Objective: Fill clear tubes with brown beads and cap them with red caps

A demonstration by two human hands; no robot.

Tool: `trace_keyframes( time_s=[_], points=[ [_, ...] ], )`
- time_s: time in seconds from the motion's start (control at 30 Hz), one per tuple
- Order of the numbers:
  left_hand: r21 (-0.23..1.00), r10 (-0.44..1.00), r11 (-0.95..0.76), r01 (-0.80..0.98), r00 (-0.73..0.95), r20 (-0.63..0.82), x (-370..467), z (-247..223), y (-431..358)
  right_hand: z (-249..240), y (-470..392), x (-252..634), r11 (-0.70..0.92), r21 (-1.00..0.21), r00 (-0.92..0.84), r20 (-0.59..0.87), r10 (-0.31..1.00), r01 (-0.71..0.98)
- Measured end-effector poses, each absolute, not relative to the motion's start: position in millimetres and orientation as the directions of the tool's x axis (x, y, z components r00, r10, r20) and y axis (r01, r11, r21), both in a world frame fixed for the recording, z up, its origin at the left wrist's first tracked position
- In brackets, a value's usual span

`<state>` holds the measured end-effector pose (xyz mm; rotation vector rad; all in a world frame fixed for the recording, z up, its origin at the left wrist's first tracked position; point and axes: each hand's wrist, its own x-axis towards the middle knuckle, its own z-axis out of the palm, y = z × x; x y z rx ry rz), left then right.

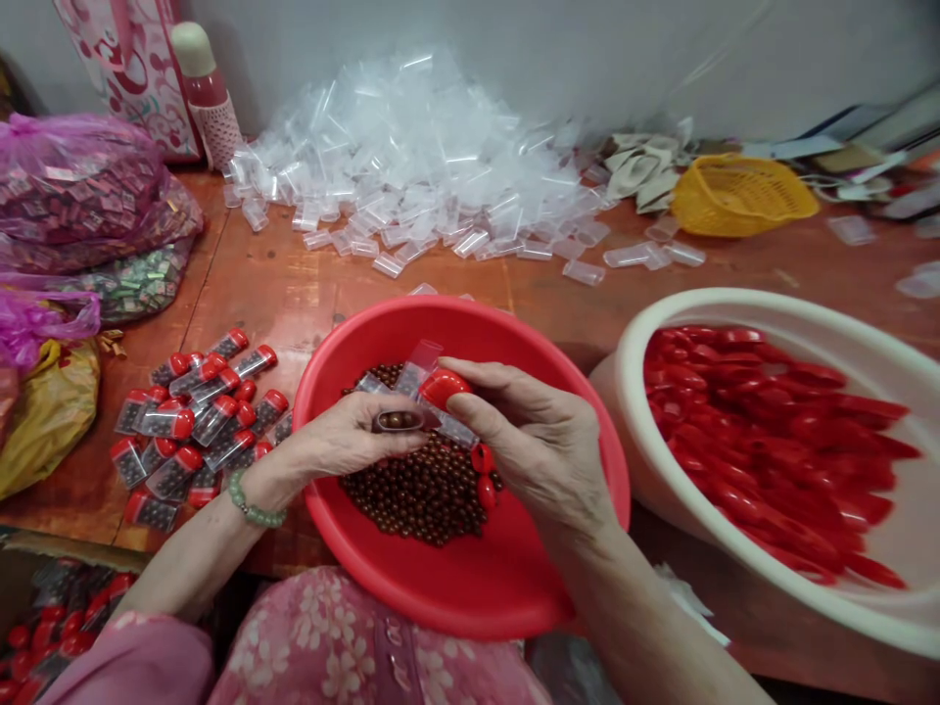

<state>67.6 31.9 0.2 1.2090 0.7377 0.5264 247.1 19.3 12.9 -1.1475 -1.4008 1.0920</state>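
My left hand [345, 431] is closed around a small clear plastic tube [399, 421] with brown beads inside, its open end facing me. Between the thumb and fingers of my right hand [540, 431] is a red plastic cap [445, 388], just right of the tube. Both hands are over a red basin [565, 578] holding a heap of brown beads [418, 494]. Other clear tubes [420, 367] show beside my fingers above the beads. A few more red caps [486, 480] appear under my right hand; whether it touches them I cannot tell.
Capped tubes of beads [198, 411] lie on the table at left, near filled plastic bags [88, 206]. A white basin [632, 392] of red caps stands at right. Behind are a pile of clear tubes [441, 157], a yellow basket [741, 196] and a bottle [202, 83].
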Motion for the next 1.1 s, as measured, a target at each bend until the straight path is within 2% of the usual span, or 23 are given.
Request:
trace_keyframes(
  time_s=[0.17,0.4,0.6,0.77,0.93,1.1],
  points=[
    [0.932,0.678,0.362,0.006,0.685,-0.267,67.4,-3.2,30.7,12.4,17.9,241.1,0.202,-0.97,-0.116,0.187,0.976,0.138],
    [0.944,0.69,0.331,-0.009,0.685,-0.235,68.3,-7.4,32.4,12.9,19.3,235.8,0.336,-0.912,-0.198,0.294,0.935,0.233],
    [0.908,0.682,0.419,-0.008,0.663,-0.308,65.9,-9.2,32.1,11.7,21.8,235.3,0.451,-0.815,-0.305,0.353,0.885,0.364],
    [0.889,0.649,0.455,0.051,0.664,-0.37,63.0,-5.0,33.5,13.6,25.7,237.2,0.466,-0.767,-0.348,0.332,0.877,0.442],
    [0.847,0.568,0.528,0.063,0.716,-0.407,63.1,-7.6,31.5,13.1,26.3,242.4,0.452,-0.786,-0.409,0.28,0.868,0.421],
    [0.841,0.565,0.523,0.138,0.683,-0.463,66.9,-6.0,30.9,12.6,22.7,239.1,0.54,-0.693,-0.439,0.344,0.83,0.477]
  ],
)
